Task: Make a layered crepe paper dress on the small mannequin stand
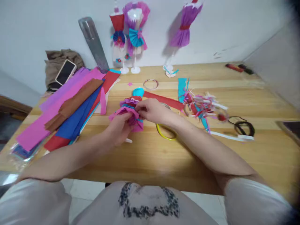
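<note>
A ruffled crepe-paper piece in pink, purple, blue and red lies between my two hands near the middle of the table. My left hand is closed on its lower left side, the fingers partly hidden under the ruffles. From the right, my right hand pinches the edge of the same piece with thumb and forefinger. A round turquoise piece sits just behind it. Beside my right wrist, a red strip runs across the wood, and a yellow ring shows partly beneath the forearm.
Crepe-paper sheets cover the table's left side, with a phone on brown cloth and a grey bottle behind. Paper-dressed mannequins stand at the wall. Tangled scraps and a black cord coil lie right.
</note>
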The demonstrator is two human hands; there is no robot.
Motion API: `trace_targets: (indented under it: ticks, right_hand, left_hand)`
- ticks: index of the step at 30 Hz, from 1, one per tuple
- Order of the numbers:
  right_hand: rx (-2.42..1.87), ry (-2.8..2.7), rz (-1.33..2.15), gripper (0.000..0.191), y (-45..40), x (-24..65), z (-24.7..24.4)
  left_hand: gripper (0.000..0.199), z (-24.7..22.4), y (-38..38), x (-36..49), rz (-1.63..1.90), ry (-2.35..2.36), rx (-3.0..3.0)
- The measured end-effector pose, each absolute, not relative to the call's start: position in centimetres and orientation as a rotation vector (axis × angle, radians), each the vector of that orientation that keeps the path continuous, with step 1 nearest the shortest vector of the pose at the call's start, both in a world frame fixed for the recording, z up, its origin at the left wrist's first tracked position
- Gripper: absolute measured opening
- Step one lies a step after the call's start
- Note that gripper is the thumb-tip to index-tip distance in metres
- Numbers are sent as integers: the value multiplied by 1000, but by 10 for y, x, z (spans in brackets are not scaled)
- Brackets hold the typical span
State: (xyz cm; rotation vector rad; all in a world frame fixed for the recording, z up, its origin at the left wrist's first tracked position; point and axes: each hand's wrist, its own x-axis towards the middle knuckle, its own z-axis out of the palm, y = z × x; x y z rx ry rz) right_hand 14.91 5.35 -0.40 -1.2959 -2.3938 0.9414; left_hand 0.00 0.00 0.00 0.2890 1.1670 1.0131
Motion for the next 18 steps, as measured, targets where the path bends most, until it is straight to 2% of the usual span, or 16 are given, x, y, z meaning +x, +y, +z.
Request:
trace_targets:
  ticks: [7, 18]
  right_hand:
    - [-1280, -2202, 955, 35, 57, 156, -7]
    - [-1294, -2200, 917, 32, 57, 153, -15]
  left_hand:
    - [27, -5, 1, -8, 1021, 1068, 344]
    - [18, -18, 1, -13, 997, 1054, 464]
